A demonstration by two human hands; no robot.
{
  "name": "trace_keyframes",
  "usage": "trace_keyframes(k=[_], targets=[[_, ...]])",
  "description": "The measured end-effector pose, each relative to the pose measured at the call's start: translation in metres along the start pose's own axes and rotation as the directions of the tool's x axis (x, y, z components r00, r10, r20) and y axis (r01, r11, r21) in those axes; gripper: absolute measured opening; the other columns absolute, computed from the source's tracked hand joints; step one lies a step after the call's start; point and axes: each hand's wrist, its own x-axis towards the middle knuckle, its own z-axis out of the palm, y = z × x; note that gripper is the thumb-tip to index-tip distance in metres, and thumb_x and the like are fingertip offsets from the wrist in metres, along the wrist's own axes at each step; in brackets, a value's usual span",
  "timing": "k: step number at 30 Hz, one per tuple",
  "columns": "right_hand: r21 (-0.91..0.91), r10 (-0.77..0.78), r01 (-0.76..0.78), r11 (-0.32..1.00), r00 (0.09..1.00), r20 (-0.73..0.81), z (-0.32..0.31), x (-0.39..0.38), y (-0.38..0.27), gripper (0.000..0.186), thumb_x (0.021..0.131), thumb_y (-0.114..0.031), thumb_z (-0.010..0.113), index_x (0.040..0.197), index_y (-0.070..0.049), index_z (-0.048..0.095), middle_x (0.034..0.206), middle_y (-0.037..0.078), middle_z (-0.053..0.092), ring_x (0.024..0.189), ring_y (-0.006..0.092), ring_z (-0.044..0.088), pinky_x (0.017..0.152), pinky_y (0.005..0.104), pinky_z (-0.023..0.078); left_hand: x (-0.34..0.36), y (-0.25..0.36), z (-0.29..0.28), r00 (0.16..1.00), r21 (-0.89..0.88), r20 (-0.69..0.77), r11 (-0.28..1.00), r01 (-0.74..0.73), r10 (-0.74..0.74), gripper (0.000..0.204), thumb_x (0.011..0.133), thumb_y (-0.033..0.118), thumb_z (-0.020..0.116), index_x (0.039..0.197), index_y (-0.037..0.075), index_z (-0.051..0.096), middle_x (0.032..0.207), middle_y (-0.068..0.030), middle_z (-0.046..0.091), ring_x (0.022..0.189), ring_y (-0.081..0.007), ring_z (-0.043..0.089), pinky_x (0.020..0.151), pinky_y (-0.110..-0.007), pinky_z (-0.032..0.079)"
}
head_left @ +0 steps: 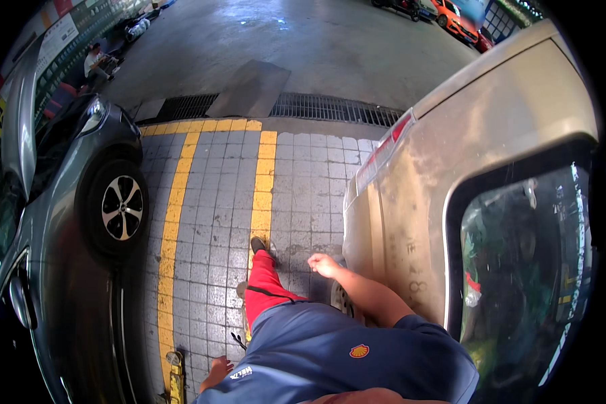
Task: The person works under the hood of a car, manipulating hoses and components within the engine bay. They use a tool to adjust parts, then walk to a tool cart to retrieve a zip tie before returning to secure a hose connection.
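I am walking between two parked vehicles, and neither of my hands is carrying anything. My right hand (pixel 324 264) is swinging out in front of me, loosely curled and empty, passing just beside the dusty rear corner of the beige van (pixel 411 222) without clearly touching it. My left hand (pixel 217 369) is hanging low by my hip, its grip relaxed and holding nothing, near a yellow post (pixel 176 377) at the floor. As I judge it, no hands-on work is started here: I am only moving along, with my red trouser leg (pixel 262 286) stepping forward. I am crossing a floor of grey paving tiles (pixel 215 202) marked with yellow lines (pixel 263 182), which is running up to a metal drain grate (pixel 330 108) and bare concrete beyond. A grey car (pixel 67 222) is standing to my left, an orange car (pixel 453 17) is parked far off, and a person (pixel 95 62) is sitting by the wall.
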Motion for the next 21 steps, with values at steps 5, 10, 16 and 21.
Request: trace_keyframes(k=[5,10,16,21], targets=[[-0.152,0.149,-0.170,0.974,0.979,-0.138,-0.068,0.068,0.007,0.014,0.086,-0.017,0.064,0.086,-0.004,0.070,0.075,0.006,0.068,0.069,0.0135,0.064,0.066,0.0323,0.053,0.009,0.285,0.130,0.948,0.819,0.067,0.526,-0.231,0.313,0.030,0.088,0.022,0.057,0.110,0.005,0.067,0.113,-0.0174,0.067,0.108,-0.0290,0.064,0.086,-0.040,0.051],[-0.283,0.082,-0.168,0.944,0.953,-0.291,-0.144,0.149,-0.077,0.023,0.083,-0.023,0.064,0.094,-0.005,0.072,0.089,0.015,0.072,0.082,0.0240,0.069,0.078,0.0356,0.053,-0.070,0.639,0.392,0.396,0.849,0.360,-0.121,-0.514,0.845,0.036,0.086,0.024,0.062,0.113,0.000,0.066,0.110,-0.0230,0.069,0.106,-0.0381,0.064,0.089,-0.042,0.051],[-0.053,0.056,-0.105,0.993,0.822,-0.566,-0.212,0.315,-0.133,0.019,0.085,-0.019,0.063,0.093,-0.004,0.072,0.091,0.016,0.072,0.084,0.0296,0.068,0.079,0.0361,0.053,-0.356,0.796,0.790,-0.086,0.169,0.742,-0.311,-0.935,0.665,0.035,0.096,0.022,0.059,0.121,-0.002,0.061,0.110,-0.0158,0.070,0.100,-0.0239,0.066,0.090,-0.033,0.050],[-0.275,0.259,-0.397,0.876,0.867,-0.426,-0.339,0.440,-0.160,0.026,0.083,-0.026,0.059,0.090,-0.006,0.074,0.099,0.018,0.071,0.101,0.0332,0.066,0.090,0.0432,0.052,-0.351,0.806,0.919,-0.006,0.297,0.821,-0.437,-0.849,0.570,0.037,0.095,0.024,0.059,0.122,-0.002,0.059,0.107,-0.0201,0.068,0.100,-0.0271,0.066,0.087,-0.035,0.050]])
